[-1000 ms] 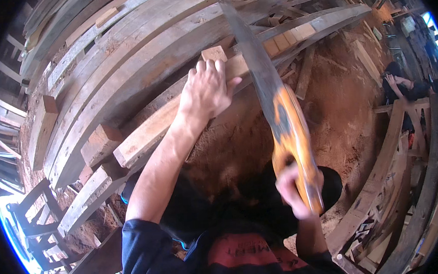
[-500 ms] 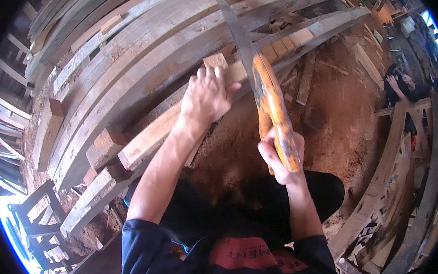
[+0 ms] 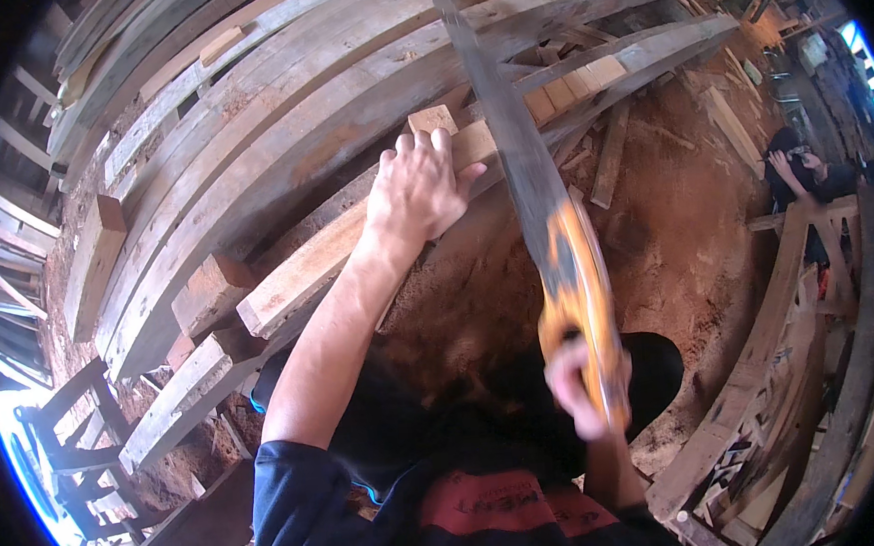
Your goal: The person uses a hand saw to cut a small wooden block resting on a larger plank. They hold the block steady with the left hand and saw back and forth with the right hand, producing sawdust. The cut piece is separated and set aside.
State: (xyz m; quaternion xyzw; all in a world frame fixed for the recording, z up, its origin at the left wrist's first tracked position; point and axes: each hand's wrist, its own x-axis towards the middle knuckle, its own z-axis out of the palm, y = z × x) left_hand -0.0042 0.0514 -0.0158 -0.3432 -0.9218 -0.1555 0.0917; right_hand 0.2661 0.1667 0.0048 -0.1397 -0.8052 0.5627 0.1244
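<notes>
1. The left hand point(image 3: 417, 189) lies flat and spread on a pale wooden plank point(image 3: 355, 243), fingers stretched forward over its far part and the thumb out to the side — pressing on the wood rather than gripping it.
2. The right hand point(image 3: 579, 389) is closed in a fist around the orange handle of a handsaw point(image 3: 538, 212); hand and handle are blurred.
3. The saw's long grey blade runs up and away from the handle, tapering to a point near the top of the view. It crosses the plank just to the right of the left hand's thumb.
4. The plank is rough-sawn, light tan, with square ends; it slants from lower left to upper right, resting on short wooden blocks point(image 3: 208, 292).
5. Behind it lie long grey weathered beams point(image 3: 277, 113) — coarse-grained, and bowed by the lens.
6. Below the plank the ground is heaped with reddish-brown sawdust point(image 3: 676, 248), strewn with short offcuts.
7. At the right edge another person point(image 3: 801, 171) in dark clothes crouches, well apart.
</notes>
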